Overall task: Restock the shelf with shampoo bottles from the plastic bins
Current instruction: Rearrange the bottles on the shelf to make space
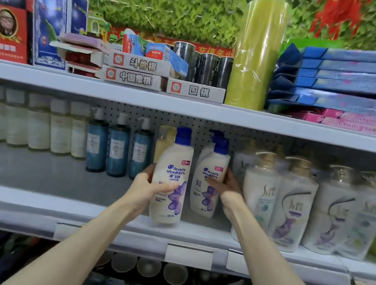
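White plastic, blue pump cap, purple flower on label: shampoo bottle point(172, 178) clamped at mid-body in left hand point(147, 186), base at front lip of grey shelf point(32, 203), contact unclear. Just right, second bottle point(207, 192) of same kind, grasped round its side by right hand point(229, 185); fingertips shadowed. Behind, third bottle point(205, 152), mostly hidden. Farthest, perforated pegboard point(208, 126).

Bright, even light from above and in front; the upper shelf point(186, 106) casts soft shade over the back of the middle shelf point(33, 201) and its pegboard point(198, 124); glare streaks the wrapped green roll point(257, 53); the shampoo bottle point(173, 176) at centre is sharpest; white bottles point(40, 124) near the left edge smear into blur; shelf edges bow with wide-angle distortion; beneath lies dim.
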`<state>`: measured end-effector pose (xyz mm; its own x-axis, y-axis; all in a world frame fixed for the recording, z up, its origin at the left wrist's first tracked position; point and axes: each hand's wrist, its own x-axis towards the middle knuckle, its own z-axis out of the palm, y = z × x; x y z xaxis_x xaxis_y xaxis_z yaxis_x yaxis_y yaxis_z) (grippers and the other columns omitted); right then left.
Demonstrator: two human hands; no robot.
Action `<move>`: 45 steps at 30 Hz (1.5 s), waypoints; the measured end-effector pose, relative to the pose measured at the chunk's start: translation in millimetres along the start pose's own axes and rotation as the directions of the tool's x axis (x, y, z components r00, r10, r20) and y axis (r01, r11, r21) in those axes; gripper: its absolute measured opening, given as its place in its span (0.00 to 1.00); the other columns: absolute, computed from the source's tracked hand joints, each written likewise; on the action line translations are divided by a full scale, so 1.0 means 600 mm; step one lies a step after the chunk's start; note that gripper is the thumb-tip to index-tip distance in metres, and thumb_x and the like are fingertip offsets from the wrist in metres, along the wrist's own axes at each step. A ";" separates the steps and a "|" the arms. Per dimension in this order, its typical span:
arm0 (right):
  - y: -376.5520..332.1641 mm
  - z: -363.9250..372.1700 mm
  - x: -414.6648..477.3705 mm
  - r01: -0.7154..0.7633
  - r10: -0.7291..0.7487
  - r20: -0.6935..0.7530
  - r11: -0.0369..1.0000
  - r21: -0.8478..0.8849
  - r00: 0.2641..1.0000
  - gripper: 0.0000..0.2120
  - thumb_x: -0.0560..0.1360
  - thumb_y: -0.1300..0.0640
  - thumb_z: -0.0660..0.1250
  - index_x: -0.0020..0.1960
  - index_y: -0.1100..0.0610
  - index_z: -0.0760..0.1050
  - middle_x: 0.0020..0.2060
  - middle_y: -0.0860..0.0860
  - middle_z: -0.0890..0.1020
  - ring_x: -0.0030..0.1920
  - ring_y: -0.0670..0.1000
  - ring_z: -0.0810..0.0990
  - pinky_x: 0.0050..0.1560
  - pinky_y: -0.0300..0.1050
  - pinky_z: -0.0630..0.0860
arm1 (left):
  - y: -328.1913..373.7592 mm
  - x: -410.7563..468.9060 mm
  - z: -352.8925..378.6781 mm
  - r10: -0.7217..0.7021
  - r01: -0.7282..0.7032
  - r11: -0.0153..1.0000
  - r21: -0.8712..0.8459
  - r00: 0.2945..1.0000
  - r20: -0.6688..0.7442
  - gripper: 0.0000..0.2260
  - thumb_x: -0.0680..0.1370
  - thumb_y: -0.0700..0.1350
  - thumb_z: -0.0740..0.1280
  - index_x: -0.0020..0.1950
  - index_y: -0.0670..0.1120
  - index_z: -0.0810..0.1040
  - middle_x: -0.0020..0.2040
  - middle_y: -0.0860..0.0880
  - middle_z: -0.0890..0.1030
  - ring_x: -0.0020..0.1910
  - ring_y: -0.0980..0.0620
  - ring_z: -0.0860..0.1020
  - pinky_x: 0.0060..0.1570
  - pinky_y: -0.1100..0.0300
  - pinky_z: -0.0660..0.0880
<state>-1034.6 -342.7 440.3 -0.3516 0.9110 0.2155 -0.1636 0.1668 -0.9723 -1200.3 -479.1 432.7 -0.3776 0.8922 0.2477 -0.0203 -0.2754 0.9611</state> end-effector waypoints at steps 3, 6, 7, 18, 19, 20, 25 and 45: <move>0.006 0.000 0.009 -0.007 0.007 0.001 1.000 0.001 1.000 0.27 0.72 0.67 0.71 0.69 0.61 0.68 0.60 0.61 0.80 0.51 0.56 0.81 0.48 0.49 0.79 | -0.012 0.010 0.008 0.021 -0.020 1.000 -0.010 1.000 0.011 0.25 0.63 0.38 0.78 0.58 0.44 0.75 0.47 0.46 0.85 0.45 0.49 0.84 0.42 0.58 0.78; 0.005 0.004 0.011 0.005 -0.005 -0.006 1.000 -0.011 1.000 0.29 0.73 0.67 0.70 0.72 0.61 0.64 0.63 0.61 0.78 0.56 0.58 0.80 0.54 0.52 0.77 | -0.023 0.021 0.015 0.027 -0.027 0.999 -0.018 0.999 0.022 0.22 0.67 0.34 0.75 0.58 0.45 0.76 0.47 0.47 0.86 0.46 0.48 0.84 0.44 0.56 0.78; 0.002 0.004 0.009 0.012 -0.012 -0.010 1.000 -0.021 1.000 0.30 0.73 0.67 0.69 0.73 0.60 0.63 0.63 0.60 0.77 0.58 0.60 0.79 0.54 0.53 0.77 | -0.026 0.024 0.016 0.024 -0.024 0.999 -0.023 0.999 0.021 0.22 0.67 0.34 0.74 0.60 0.45 0.76 0.48 0.47 0.85 0.47 0.48 0.84 0.44 0.55 0.78; 0.010 0.013 0.008 0.021 -0.022 -0.026 0.999 -0.029 0.999 0.28 0.76 0.63 0.68 0.73 0.55 0.63 0.64 0.57 0.77 0.58 0.58 0.79 0.50 0.51 0.79 | -0.044 0.039 0.024 0.052 -0.051 0.999 -0.006 0.997 0.050 0.30 0.61 0.43 0.77 0.63 0.49 0.75 0.51 0.47 0.85 0.50 0.46 0.83 0.50 0.48 0.79; 0.013 0.014 0.010 0.020 -0.021 -0.024 0.999 -0.027 1.000 0.28 0.76 0.62 0.68 0.73 0.54 0.63 0.64 0.57 0.77 0.59 0.58 0.79 0.55 0.55 0.78 | -0.045 0.039 0.024 0.052 -0.052 0.999 -0.003 0.997 0.048 0.30 0.61 0.43 0.77 0.63 0.49 0.75 0.52 0.47 0.85 0.50 0.46 0.83 0.51 0.48 0.79; 0.014 0.015 0.011 0.020 -0.021 -0.024 0.999 -0.030 1.000 0.28 0.76 0.62 0.68 0.73 0.54 0.63 0.65 0.57 0.77 0.60 0.59 0.78 0.58 0.57 0.77 | -0.046 0.040 0.024 0.053 -0.054 0.999 0.000 0.997 0.047 0.31 0.61 0.43 0.77 0.63 0.49 0.75 0.52 0.47 0.85 0.50 0.46 0.83 0.51 0.47 0.79; 0.017 0.017 0.005 0.018 -0.022 -0.056 0.997 -0.071 0.998 0.28 0.78 0.57 0.66 0.76 0.54 0.60 0.68 0.55 0.74 0.62 0.57 0.78 0.59 0.53 0.77 | -0.051 0.043 0.031 0.040 -0.041 0.999 0.004 0.998 0.051 0.33 0.60 0.44 0.79 0.64 0.49 0.74 0.52 0.47 0.84 0.51 0.46 0.83 0.53 0.45 0.79; 0.008 -0.003 -0.059 -0.122 0.120 -0.056 0.992 -0.035 0.991 0.24 0.82 0.43 0.51 0.68 0.57 0.70 0.58 0.55 0.79 0.52 0.52 0.78 0.56 0.47 0.73 | -0.064 0.038 0.111 -0.013 0.015 1.000 -0.021 0.998 0.059 0.25 0.67 0.40 0.77 0.60 0.48 0.72 0.54 0.45 0.83 0.52 0.48 0.82 0.52 0.51 0.79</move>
<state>-1021.5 -373.6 427.7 -0.3164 0.9441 0.0922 -0.0876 0.0677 -0.9939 -1146.7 -424.2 409.7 -0.3219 0.9155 0.2415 -0.0456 -0.2698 0.9618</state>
